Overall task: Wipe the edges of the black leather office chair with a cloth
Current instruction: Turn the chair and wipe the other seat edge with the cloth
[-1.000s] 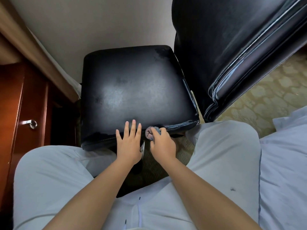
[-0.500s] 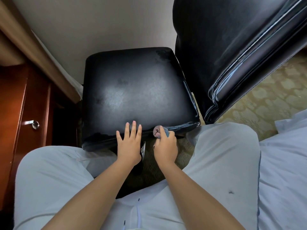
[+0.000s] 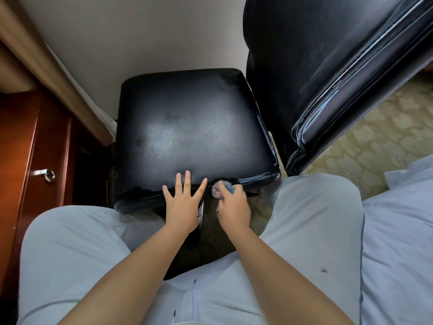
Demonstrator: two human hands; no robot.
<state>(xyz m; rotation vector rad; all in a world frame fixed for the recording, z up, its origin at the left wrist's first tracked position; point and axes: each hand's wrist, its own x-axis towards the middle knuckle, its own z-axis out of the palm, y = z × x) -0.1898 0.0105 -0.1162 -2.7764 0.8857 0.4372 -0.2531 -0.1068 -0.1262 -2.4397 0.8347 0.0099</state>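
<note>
Two hands are at the near edge of the seat, and the change over the last second is small. Your right hand, with its fingers curled around the bunched cloth, slid a little to the right along the front seam and has now come back toward the middle, so the cloth sits just beside your left forefinger again. Your left hand has stayed on the front edge of the chair with its fingers straight, but they are now spread wider than before, the forefinger angled out toward the cloth. To me this reads as short back-and-forth strokes over one stretch of the front edge, with the left hand steadying the seat; the rest of the front edge toward the right corner, and the side edges, look as if they are yet to be covered, though I cannot tell from here what is already clean. The chair stands right in front of your knees, close to the wall, between a wooden cabinet on your left and a tall black backrest on your right. Its seat is black leather with a dull sheen in the middle, and the surface is worn: the leather looks flaked at the far right corner and along the near edge, and the piping down the right side shows pale scuffing. The cloth is small, pink and blue-grey, mostly hidden in your grip.
</note>
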